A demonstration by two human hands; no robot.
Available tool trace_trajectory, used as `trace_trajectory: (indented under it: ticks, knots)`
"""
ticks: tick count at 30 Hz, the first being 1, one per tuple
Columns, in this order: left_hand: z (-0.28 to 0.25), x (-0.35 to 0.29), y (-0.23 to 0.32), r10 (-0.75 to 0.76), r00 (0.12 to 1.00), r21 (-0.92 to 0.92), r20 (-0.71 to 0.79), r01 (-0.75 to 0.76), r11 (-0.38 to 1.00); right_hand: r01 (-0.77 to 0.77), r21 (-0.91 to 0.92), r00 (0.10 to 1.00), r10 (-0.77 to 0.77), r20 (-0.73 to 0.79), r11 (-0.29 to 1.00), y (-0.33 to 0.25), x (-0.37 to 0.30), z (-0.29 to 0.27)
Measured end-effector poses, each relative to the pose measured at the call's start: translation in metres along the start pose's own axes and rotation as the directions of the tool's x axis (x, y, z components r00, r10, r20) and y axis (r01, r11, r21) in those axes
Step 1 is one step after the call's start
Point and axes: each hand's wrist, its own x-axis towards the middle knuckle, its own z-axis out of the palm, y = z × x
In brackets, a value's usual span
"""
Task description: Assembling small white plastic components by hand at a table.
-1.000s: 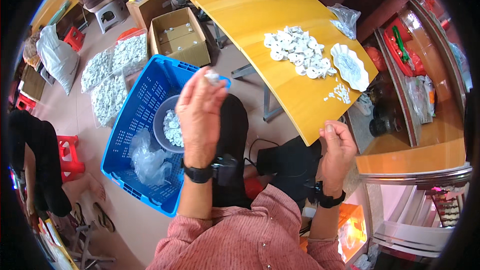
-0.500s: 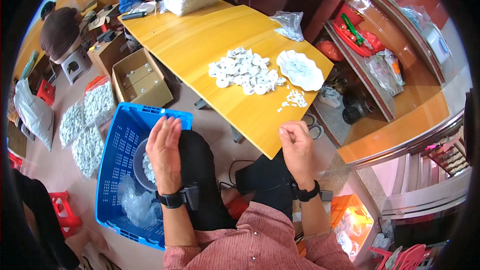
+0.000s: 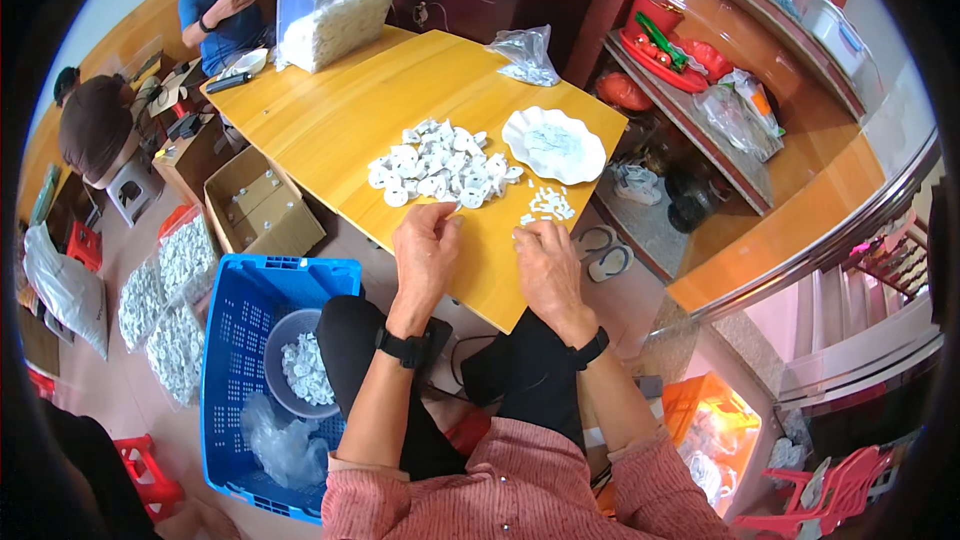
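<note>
The left hand [image 3: 425, 250] was at the near edge of the yellow wooden bench [image 3: 290, 120], just in front of the heap of white plastic discs [image 3: 440, 165]. Its fingers were curled and the grip was narrow, with thumb and forefinger close together; I could not tell whether anything was pinched there. The right hand [image 3: 548, 265] was over the bench's near right part, fingers bent down just beside the small white pegs [image 3: 549, 204]. Its grip was also narrow, and I could not tell whether it held a peg.

The discs lay loosely piled on the bench, and the pegs lay scattered to their right, in front of a white scalloped dish [image 3: 512, 137] with thin dark pieces in it. A clear plastic bag [image 3: 527, 52] lay behind the dish, and a tilted clear tub [image 3: 340, 15] full of white parts stood at the far end.

To the person's left, a blue plastic crate [image 3: 222, 440] held a grey bucket [image 3: 275, 365] of white parts and a crumpled clear plastic sack [image 3: 280, 445].
</note>
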Motion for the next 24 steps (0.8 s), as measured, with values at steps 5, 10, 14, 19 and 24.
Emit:
trace_trajectory:
  ticks: [5,10,14,19,24]
  knots:
    - [0.012,0.014,-0.004,0.136,0.99,0.248,0.033,-0.14,0.959,0.036,-0.003,0.999,-0.036,0.0,0.999,-0.021,-0.009,-0.007]
    - [0.03,0.018,-0.004,0.188,0.98,0.287,0.071,-0.2,0.937,0.019,-0.029,0.997,-0.017,0.079,0.999,-0.038,-0.03,-0.02]
    - [0.036,0.015,-0.004,0.225,0.974,0.493,0.036,-0.213,0.844,-0.006,0.06,0.993,-0.001,0.117,0.998,-0.059,-0.042,-0.021]
    - [0.043,0.018,-0.004,0.261,0.965,0.576,0.017,-0.223,0.786,-0.009,0.021,1.0,0.008,0.029,1.0,-0.071,-0.055,-0.012]
    - [0.044,0.018,-0.008,0.249,0.967,0.603,0.047,-0.226,0.765,0.034,0.011,0.999,-0.034,0.007,0.999,-0.071,-0.066,-0.011]
